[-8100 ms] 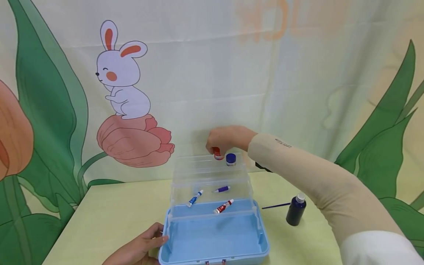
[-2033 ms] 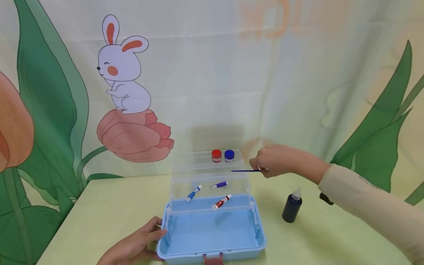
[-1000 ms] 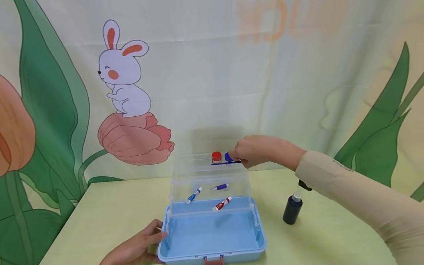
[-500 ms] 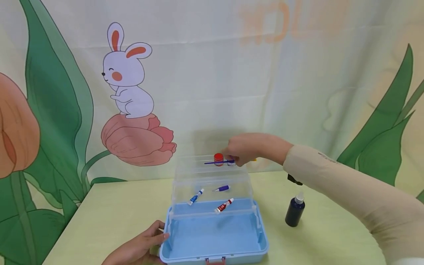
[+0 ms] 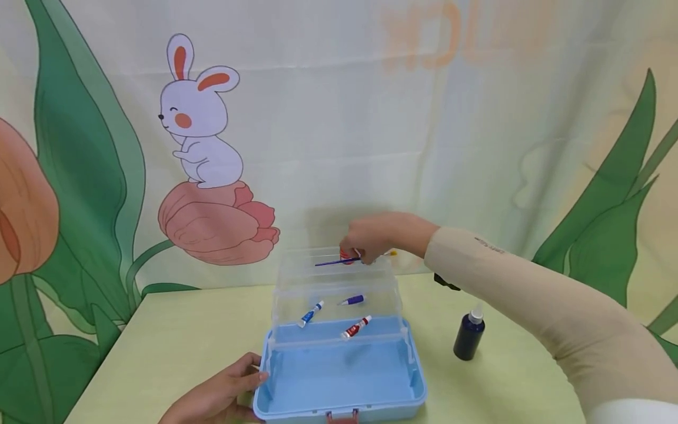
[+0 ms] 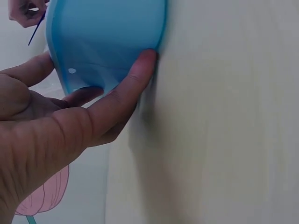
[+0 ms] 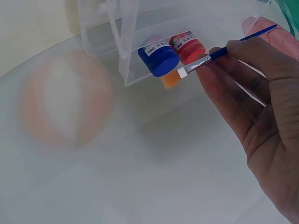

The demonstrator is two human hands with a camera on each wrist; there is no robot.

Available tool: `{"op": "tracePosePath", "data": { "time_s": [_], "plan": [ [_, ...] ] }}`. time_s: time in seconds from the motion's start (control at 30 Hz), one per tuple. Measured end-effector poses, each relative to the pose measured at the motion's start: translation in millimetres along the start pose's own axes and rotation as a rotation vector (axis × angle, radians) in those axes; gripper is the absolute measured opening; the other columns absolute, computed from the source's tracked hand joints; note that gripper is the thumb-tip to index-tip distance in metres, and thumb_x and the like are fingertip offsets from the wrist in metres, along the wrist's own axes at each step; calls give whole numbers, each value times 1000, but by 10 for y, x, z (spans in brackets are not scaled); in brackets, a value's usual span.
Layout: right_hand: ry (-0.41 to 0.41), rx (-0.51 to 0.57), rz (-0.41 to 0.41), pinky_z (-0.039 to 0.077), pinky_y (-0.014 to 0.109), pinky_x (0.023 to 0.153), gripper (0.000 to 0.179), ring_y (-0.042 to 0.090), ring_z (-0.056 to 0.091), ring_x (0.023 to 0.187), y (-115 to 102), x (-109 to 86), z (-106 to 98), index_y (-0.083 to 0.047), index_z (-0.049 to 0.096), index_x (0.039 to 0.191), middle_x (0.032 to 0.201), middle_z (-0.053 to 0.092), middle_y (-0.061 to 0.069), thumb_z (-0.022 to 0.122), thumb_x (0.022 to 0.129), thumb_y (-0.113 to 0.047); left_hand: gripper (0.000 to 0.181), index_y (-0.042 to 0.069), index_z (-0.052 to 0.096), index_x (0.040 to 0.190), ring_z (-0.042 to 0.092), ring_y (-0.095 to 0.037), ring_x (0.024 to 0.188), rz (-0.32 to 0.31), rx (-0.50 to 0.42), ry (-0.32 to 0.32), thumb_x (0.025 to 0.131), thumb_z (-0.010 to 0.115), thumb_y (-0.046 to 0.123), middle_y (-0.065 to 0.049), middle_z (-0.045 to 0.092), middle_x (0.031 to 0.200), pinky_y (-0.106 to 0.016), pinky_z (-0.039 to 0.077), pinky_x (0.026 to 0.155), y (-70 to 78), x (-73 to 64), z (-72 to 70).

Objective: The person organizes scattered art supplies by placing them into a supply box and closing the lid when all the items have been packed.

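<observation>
My right hand (image 5: 371, 235) pinches a blue paintbrush (image 7: 217, 53) with orange bristles, held sideways over the top clear tray (image 5: 299, 259) of a light blue storage box (image 5: 394, 410). Behind the brush, a blue-lidded paint jar (image 7: 161, 59) and a red-lidded paint jar (image 7: 190, 48) stand side by side in that tray. The head view has both jars largely covered by the hand. My left hand (image 5: 219, 391) grips the box's left side, thumb at the rim and fingers spread along the outer wall (image 6: 112, 37).
In the lower clear tray are a blue paint tube (image 5: 311, 314), a red paint tube (image 5: 357, 327) and a short purple pen-like item (image 5: 352, 300). A dark bottle (image 5: 469, 337) with a white cap stands right of the box. A printed cloth (image 5: 477, 147) hangs close behind.
The red jar was let go in the tray earlier. The brush, previously beside the bottle, was picked up; my right hand has carried it left over the top tray. The left hand keeps its place.
</observation>
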State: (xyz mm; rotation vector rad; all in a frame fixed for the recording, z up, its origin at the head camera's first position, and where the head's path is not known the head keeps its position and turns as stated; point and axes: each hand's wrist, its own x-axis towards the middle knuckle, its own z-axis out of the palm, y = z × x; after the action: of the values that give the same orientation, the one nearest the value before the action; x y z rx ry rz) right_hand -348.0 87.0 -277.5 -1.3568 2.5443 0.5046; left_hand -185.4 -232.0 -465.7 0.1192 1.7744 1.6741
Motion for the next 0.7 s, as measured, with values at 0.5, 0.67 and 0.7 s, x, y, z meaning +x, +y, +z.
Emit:
{"op": "tracePosePath", "data": {
  "time_s": [0.5,0.67,0.7],
  "plan": [
    [-11,-54,8,54,25,81,9,14,61,83,-74,226,-75,-16,73,103,96,71,-3,73,95,-19,57,-14,29,141,56,-31,108,-20,59,71,106,57,21,-22,45,119,-51,58,87,70,64,11],
    [-61,-8,49,55,22,71,11,12,63,75,-104,240,-70,-19,72,106,94,70,-4,73,95,-19,56,-13,29,140,56,-31,105,-45,66,74,105,58,21,-22,44,117,-50,58,87,90,51,4],
    [-67,8,56,55,22,69,12,12,64,74,-106,242,-68,-18,72,107,94,69,-3,73,95,-18,56,-13,29,140,56,-31,105,-46,66,74,106,58,21,-22,44,118,-50,58,87,94,50,0]
  ]
}}
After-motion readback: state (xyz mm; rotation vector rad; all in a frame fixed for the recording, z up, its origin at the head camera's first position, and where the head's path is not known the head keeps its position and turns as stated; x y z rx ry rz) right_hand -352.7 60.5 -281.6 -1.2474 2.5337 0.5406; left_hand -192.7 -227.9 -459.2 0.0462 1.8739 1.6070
